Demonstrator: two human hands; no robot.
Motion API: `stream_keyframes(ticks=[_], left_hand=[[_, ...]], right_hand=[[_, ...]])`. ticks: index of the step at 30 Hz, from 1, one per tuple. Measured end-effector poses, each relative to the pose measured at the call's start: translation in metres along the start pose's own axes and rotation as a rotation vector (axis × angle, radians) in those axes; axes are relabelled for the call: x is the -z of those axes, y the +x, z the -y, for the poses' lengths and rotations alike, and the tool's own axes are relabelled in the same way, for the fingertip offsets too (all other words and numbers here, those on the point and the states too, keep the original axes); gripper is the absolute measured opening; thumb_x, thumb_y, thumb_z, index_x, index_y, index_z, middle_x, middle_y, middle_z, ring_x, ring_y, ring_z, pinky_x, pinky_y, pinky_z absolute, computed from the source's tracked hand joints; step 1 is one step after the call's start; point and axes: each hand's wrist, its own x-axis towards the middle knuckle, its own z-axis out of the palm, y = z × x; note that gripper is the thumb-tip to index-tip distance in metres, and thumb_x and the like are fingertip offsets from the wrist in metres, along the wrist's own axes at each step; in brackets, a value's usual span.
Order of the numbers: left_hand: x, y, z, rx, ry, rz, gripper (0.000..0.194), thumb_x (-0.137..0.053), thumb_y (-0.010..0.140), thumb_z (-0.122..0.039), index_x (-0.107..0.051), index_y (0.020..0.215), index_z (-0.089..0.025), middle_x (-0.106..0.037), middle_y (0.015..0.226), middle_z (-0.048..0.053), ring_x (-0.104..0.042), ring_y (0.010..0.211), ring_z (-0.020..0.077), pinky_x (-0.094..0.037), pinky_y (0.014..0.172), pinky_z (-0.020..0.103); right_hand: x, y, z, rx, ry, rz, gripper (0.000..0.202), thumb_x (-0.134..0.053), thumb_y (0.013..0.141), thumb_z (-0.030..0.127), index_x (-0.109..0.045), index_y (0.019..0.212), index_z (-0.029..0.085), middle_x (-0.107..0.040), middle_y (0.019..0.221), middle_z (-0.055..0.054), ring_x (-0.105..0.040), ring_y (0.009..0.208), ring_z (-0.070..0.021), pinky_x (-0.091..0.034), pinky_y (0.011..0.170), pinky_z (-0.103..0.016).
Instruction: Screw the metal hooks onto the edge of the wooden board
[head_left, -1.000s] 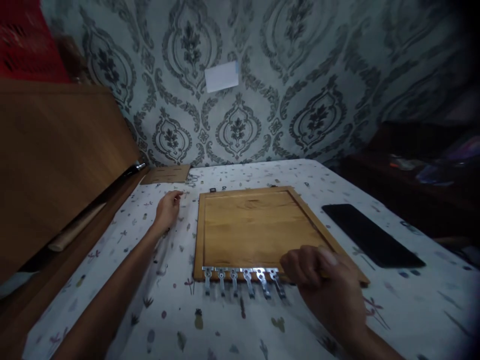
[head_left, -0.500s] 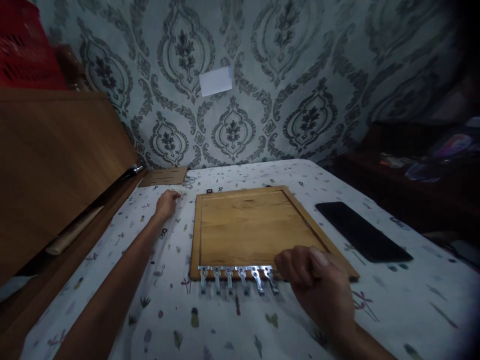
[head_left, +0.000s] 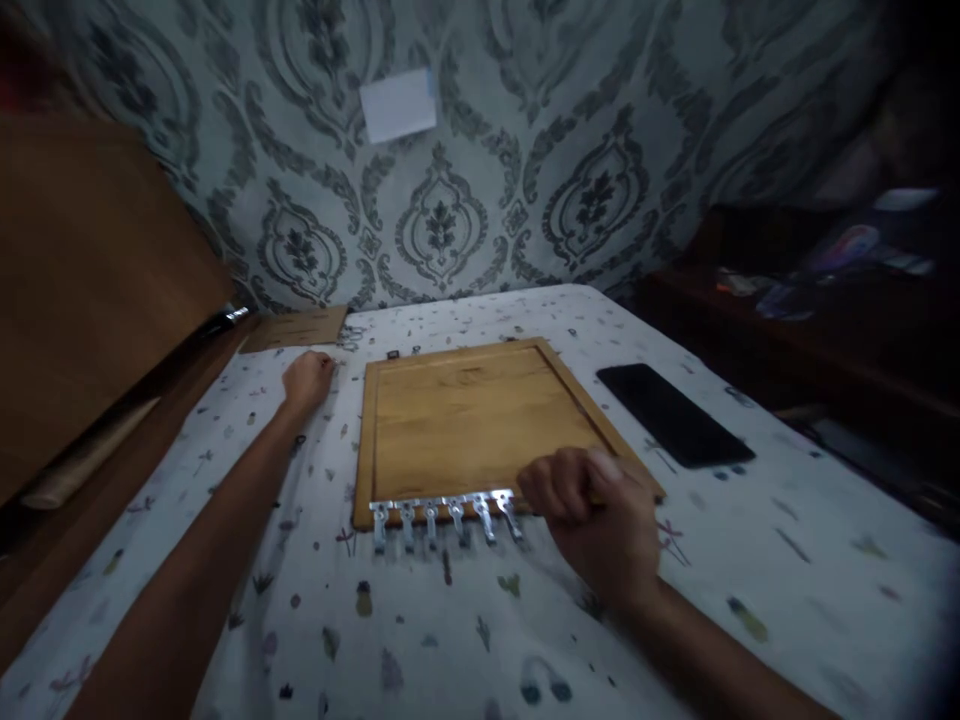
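A wooden board [head_left: 465,420] with a raised frame lies flat on the patterned cloth. Along its near edge sits a row of several shiny metal hooks [head_left: 431,512], overhanging toward me. Over the board's near right corner my right hand [head_left: 592,510] is curled into a fist beside the last hook; whatever its fingers enclose is hidden. My left hand [head_left: 306,380] rests on the cloth to the left of the board, fingertips pinched together by a tiny item too small to name. Small metal pieces [head_left: 351,338] lie just beyond it.
Right of the board lies a black phone-like slab [head_left: 675,415]. A piece of brown cardboard [head_left: 296,328] is at the back left, near a wooden cabinet [head_left: 97,300]. A patterned wall [head_left: 495,180] stands behind the table; dark furniture [head_left: 810,340] is on the right.
The camera view has shifted, so the whole scene appears higher and further left. Both hands keep nearly the same places beside the board, with fingers still closed.
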Motion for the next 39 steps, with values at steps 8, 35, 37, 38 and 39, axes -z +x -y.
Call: stream_keyframes(ticks=[8,35,37,38,39], left_hand=[[0.007,0.001,-0.009,0.047,-0.008,0.044,0.035,-0.062,0.095,-0.036,-0.061,0.122,-0.015,-0.063,0.124,0.010,-0.063,0.110,0.0241,-0.055,0.093,0.047],[0.025,-0.158,-0.139,-0.800,-0.852,1.003,0.009,-0.063,0.076,-0.005,-0.064,0.071,-0.013,-0.058,0.061,-0.004,-0.052,0.057,0.0072,-0.038,0.051,0.017],[0.020,-0.155,-0.137,-0.794,-0.838,0.987,0.008,-0.065,0.075,-0.006,-0.064,0.071,-0.013,-0.058,0.061,-0.004,-0.053,0.058,0.0081,-0.038,0.051,0.018],[0.019,-0.155,-0.136,-0.791,-0.837,0.983,0.008,-0.065,0.075,-0.007,-0.064,0.071,-0.013,-0.059,0.061,-0.004,-0.053,0.059,0.0083,-0.038,0.051,0.018],[0.018,-0.154,-0.136,-0.792,-0.839,0.978,0.008,-0.065,0.075,-0.006,-0.064,0.071,-0.013,-0.058,0.061,-0.004,-0.053,0.058,0.0082,-0.037,0.051,0.018]], right_hand=[[-0.005,0.001,0.002,0.023,0.020,-0.030,0.061,-0.062,0.087,0.045,-0.029,0.043,0.019,-0.021,0.038,0.008,-0.019,0.035,-0.0051,-0.018,0.038,-0.023],[-0.004,0.001,0.015,-0.055,-0.167,-0.098,0.056,-0.053,0.090,0.038,-0.022,0.047,0.019,-0.015,0.041,0.006,-0.015,0.037,-0.0060,-0.018,0.039,-0.025],[-0.006,0.002,0.015,-0.042,-0.154,-0.108,0.056,-0.053,0.090,0.034,-0.018,0.050,0.019,-0.014,0.043,0.006,-0.014,0.036,-0.0061,-0.018,0.038,-0.026],[-0.006,0.002,0.016,-0.039,-0.148,-0.118,0.055,-0.052,0.090,0.032,-0.016,0.051,0.019,-0.013,0.043,0.006,-0.013,0.037,-0.0063,-0.017,0.039,-0.026],[-0.007,0.002,0.016,-0.040,-0.147,-0.128,0.055,-0.052,0.091,0.031,-0.015,0.051,0.019,-0.012,0.044,0.006,-0.012,0.037,-0.0064,-0.017,0.039,-0.026]])
